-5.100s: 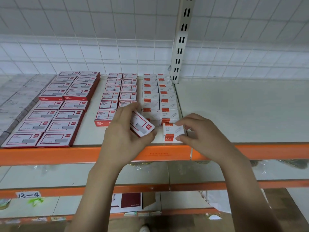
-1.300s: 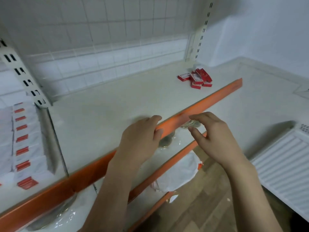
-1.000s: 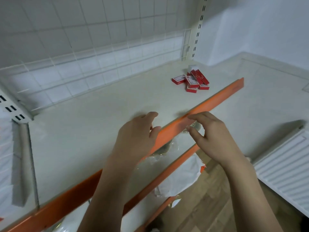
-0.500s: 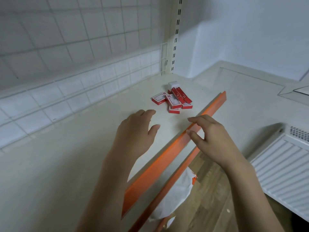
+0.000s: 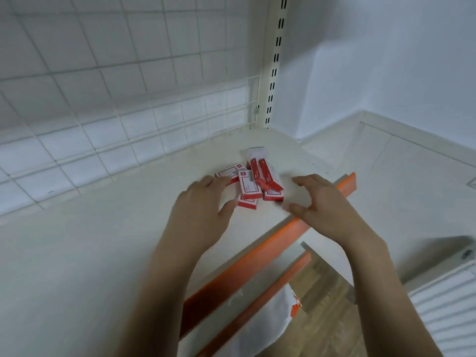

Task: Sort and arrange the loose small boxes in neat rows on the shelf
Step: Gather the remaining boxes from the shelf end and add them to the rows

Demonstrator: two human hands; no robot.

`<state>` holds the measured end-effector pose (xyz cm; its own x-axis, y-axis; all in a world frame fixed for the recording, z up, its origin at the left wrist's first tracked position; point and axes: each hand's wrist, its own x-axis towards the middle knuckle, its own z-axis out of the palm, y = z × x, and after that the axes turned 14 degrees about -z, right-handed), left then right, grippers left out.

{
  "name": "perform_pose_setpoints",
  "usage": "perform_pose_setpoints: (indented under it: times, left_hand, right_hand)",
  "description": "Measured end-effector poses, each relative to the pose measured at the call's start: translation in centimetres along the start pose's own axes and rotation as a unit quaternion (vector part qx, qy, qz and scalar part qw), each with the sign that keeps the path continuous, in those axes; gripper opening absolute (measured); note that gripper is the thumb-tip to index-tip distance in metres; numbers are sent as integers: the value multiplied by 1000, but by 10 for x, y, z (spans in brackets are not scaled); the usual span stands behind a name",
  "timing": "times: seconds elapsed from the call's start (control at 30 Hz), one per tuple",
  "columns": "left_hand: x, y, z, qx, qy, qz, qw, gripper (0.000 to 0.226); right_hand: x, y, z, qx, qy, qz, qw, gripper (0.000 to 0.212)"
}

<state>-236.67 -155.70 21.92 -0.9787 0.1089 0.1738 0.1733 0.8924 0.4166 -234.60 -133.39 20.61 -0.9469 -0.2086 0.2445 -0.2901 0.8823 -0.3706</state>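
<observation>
Position. The loose small boxes (image 5: 253, 180) lie in a jumbled heap at centre frame, on the shelf (image 5: 103, 253) close to its right end and just behind the orange front rail (image 5: 257, 256). Several red-and-white boxes overlap, some lean on edge against others, and one white box (image 5: 256, 152) sits at the rear of the heap, toward the slotted upright (image 5: 274, 63) in the upper middle of the frame.

Hands. The left hand (image 5: 203, 202) is spread wide, fingers relaxed, at the heap's left side; its fingertips (image 5: 221, 180) appear to touch the leftmost box, and its thumb lies near the front box. The right hand (image 5: 319, 199) is spread wide at the heap's right side, fingers slightly bent, holding nothing; a visible gap separates it from the nearest box. Neither hand grips anything.

Step in hand, as judged: both hands closing on the heap to gather it.

Hazards.
1. Boxes leaning on edge are unstable. Contact from one side only is likely to topple them and scatter the heap.
2. The heap lies near the front rail and the open right end of the shelf. A sweep toward lower right could push a box over the edge to the lower shelf or the floor.
3. A two-sided squeeze on overlapping boxes may eject the upper ones or crush a carton.
4. The white box differs from the others; gathered unsorted, it may end in the wrong row.
</observation>
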Motion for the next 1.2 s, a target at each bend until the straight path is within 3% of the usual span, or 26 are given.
perform_pose_setpoints:
  times: [0.2, 0.33, 0.47, 0.6, 0.93, 1.2]
  left_hand:
    - [8, 9, 12, -16, 30, -42, 999, 42]
    - [9, 10, 17, -23, 54, -74, 996, 42]
    - [10, 13, 23, -27, 60, -94, 993, 42]
    - [14, 23, 29, -24, 59, -91, 994, 44]
    - [38, 59, 43, -27, 60, -61, 996, 41]
    - [65, 85, 59, 52, -1, -161, 986, 66]
  right_hand:
    - [46, 27, -5, 46, -71, -43, 995, 83]
    - [66, 31, -6, 62, -98, -105, 988, 70]
    - [73, 42, -1, 88, -106, -128, 982, 75]
    - [72, 48, 2, 131, -100, -127, 978, 83]
    - [38, 75, -20, 99, -2, -91, 991, 70]
    - [13, 88, -29, 98, 13, -83, 992, 69]
